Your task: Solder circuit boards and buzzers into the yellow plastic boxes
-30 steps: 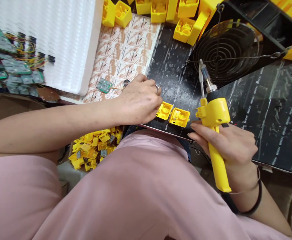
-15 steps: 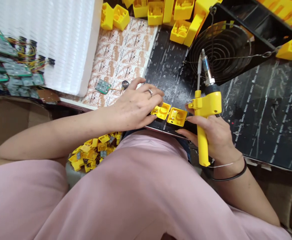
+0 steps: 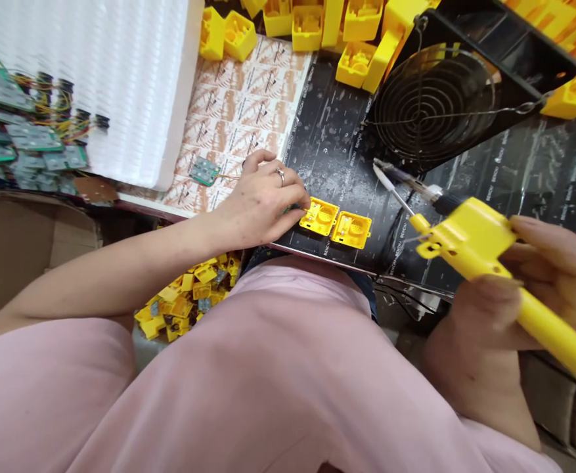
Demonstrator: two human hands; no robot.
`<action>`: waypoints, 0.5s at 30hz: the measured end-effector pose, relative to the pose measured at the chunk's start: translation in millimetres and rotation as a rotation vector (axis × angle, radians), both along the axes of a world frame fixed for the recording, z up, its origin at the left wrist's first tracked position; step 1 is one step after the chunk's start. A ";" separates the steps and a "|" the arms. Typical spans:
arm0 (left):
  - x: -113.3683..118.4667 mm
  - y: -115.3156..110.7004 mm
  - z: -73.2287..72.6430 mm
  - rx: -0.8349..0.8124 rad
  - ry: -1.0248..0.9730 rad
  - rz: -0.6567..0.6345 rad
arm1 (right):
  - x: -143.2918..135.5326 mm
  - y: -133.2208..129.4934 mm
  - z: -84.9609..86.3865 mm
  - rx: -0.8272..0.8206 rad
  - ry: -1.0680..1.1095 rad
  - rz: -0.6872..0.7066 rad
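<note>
Gripping the soldering gun [image 3: 469, 238], right hand [image 3: 524, 289] aims its tip up-left — left hand [image 3: 263, 203] fingertips pinch yellow housing [image 3: 320, 217]

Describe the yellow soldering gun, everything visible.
The soldering gun has a glossy yellow plastic body with a long straight handle running off toward the lower right edge. From a black collar a silvery metal barrel and a thin separate feed tube point up-left, tips hovering above the black mat, apart from the two yellow housings. It is tilted, nearly level. The right hand grips it, fingers wrapped over handle and body. Nothing else touches it.
</note>
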State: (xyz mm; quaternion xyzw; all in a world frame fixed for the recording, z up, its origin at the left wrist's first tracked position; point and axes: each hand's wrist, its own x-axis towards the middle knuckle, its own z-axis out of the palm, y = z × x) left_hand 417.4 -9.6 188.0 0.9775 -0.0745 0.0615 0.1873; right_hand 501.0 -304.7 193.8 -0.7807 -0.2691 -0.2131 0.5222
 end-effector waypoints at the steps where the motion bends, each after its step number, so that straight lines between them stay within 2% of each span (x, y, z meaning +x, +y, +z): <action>1: 0.3 0.3 0.0 -0.009 0.004 0.000 | 2.8 5.5 -2.0 0.098 -0.046 -0.068; 3: 0.7 1.3 0.4 -0.036 0.022 -0.014 | 10.1 14.0 -9.2 0.270 -0.130 -0.139; 6: 1.2 3.4 1.6 -0.094 0.064 -0.037 | 16.0 15.7 -18.2 0.388 -0.083 -0.114; 10: 5.3 6.0 2.5 -0.124 0.130 -0.001 | 7.6 5.1 -15.8 0.226 0.050 -0.015; 15: 12.7 6.8 6.0 -0.056 0.168 -0.009 | -7.8 -7.8 -7.3 0.041 0.059 0.107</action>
